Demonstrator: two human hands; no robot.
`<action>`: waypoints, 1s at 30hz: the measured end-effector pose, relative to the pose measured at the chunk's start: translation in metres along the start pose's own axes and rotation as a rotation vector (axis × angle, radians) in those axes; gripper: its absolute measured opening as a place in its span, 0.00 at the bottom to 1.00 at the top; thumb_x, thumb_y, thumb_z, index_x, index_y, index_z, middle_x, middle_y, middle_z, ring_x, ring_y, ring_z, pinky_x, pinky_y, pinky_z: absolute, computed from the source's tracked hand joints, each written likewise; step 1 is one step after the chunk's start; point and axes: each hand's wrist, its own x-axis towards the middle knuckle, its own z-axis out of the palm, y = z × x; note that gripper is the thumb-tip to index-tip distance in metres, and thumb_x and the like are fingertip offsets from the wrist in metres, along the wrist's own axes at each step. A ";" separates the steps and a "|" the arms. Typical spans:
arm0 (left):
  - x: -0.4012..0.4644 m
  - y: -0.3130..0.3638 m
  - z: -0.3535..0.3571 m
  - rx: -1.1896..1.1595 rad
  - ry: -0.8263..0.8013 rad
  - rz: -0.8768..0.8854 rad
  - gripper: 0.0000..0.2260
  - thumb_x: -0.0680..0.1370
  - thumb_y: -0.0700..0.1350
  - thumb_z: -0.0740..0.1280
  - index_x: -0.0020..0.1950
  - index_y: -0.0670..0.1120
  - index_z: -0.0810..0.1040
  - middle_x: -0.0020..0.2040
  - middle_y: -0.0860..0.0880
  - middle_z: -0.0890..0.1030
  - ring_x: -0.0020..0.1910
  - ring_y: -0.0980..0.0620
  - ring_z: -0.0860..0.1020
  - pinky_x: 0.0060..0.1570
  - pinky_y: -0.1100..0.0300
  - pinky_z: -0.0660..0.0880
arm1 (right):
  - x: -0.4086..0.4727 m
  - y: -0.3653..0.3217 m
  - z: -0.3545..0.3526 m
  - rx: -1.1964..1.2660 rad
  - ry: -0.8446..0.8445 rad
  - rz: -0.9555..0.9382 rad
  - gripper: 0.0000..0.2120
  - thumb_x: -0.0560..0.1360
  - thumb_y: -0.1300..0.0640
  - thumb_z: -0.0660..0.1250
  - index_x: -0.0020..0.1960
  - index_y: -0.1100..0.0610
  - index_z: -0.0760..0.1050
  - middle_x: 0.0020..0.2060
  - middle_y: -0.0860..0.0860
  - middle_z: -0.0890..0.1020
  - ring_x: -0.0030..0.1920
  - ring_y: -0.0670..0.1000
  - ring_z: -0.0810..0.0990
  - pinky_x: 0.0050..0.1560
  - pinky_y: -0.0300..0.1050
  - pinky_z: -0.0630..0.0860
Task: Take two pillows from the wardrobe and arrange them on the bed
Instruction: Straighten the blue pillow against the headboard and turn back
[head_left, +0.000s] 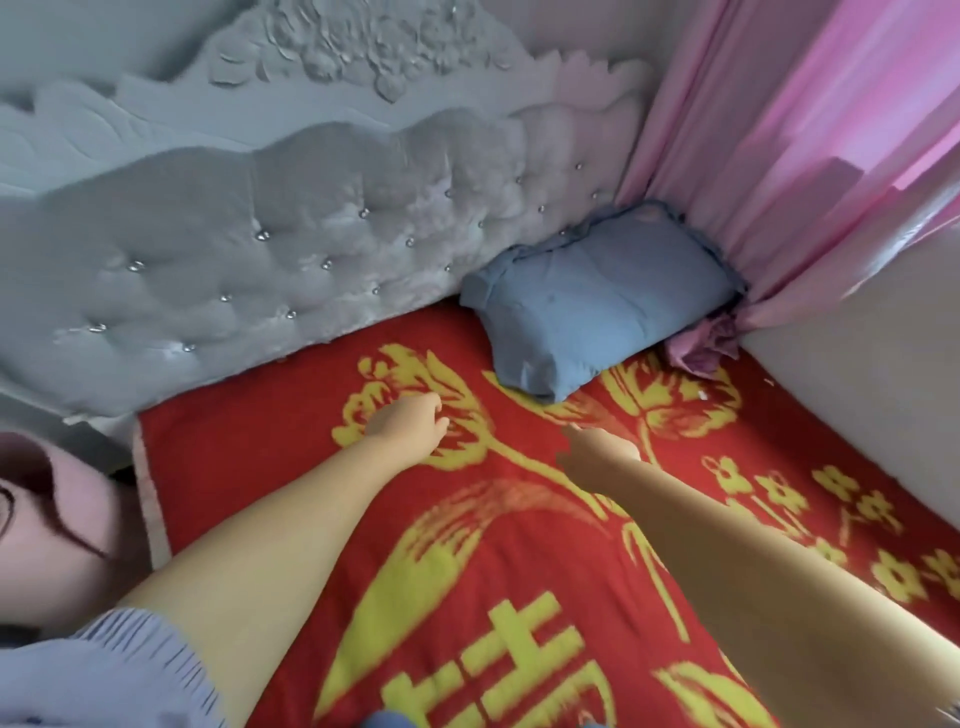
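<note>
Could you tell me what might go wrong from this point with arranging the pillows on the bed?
The blue pillow sits askew, crammed against the pink curtain, so straightening it could snag the cloth. Only that one pillow shows; both the left hand and the right hand are empty, so the second may be forgotten.

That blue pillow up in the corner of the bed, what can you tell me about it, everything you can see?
The blue pillow is a plump, soft rectangle in a dusty blue fabric cover, creased across the top, with a small frill along its far edge. It lies at an angle on the red and yellow blanket, in the corner of the bed. Its far side leans on the grey tufted headboard and its right end presses into the pink curtain. Neither hand touches it.
</note>
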 end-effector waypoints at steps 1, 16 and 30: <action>0.001 -0.012 -0.007 0.015 -0.002 0.016 0.14 0.80 0.53 0.58 0.62 0.49 0.74 0.54 0.48 0.81 0.50 0.46 0.79 0.41 0.57 0.70 | 0.000 -0.011 -0.001 0.003 0.000 0.006 0.21 0.81 0.55 0.55 0.72 0.57 0.62 0.64 0.55 0.75 0.62 0.58 0.77 0.52 0.51 0.75; 0.000 0.034 0.001 0.237 -0.126 0.319 0.22 0.79 0.59 0.53 0.68 0.50 0.71 0.68 0.46 0.72 0.69 0.45 0.66 0.73 0.43 0.55 | -0.036 0.000 0.019 0.180 0.230 0.070 0.22 0.80 0.45 0.52 0.72 0.51 0.62 0.70 0.53 0.68 0.71 0.57 0.64 0.70 0.59 0.62; -0.134 0.055 0.100 0.148 -0.156 0.043 0.20 0.80 0.57 0.54 0.68 0.50 0.70 0.66 0.45 0.74 0.67 0.45 0.69 0.71 0.46 0.59 | -0.110 0.058 0.118 0.237 0.077 -0.112 0.21 0.81 0.48 0.51 0.72 0.51 0.62 0.70 0.54 0.68 0.69 0.57 0.67 0.66 0.58 0.65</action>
